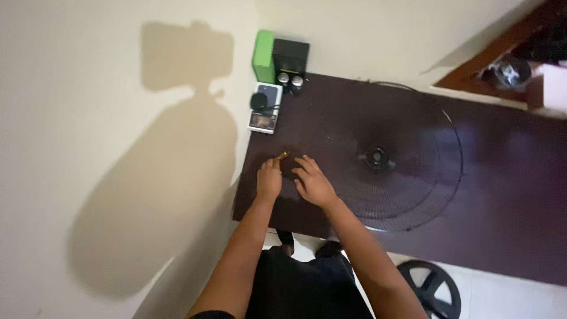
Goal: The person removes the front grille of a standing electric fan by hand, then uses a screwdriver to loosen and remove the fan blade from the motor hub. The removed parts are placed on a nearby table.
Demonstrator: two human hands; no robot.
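Hands rest on my dark bench [502, 177]: left hand [269, 180] pinches a small brass piece [283, 155], right hand [313, 183] lies open beside the fan grille [407, 171].

Both forearms bare, no sleeves visible down to the lower frame edge. No rings, watch or bracelet seen on the left hand [269, 180] or right hand [313, 185]. Dark, black-looking garment on the lap, bottom centre of frame. Footwear unclear.

Dark table [502, 177] carries a fan grille [390, 159] — boxes [277, 56] behind.
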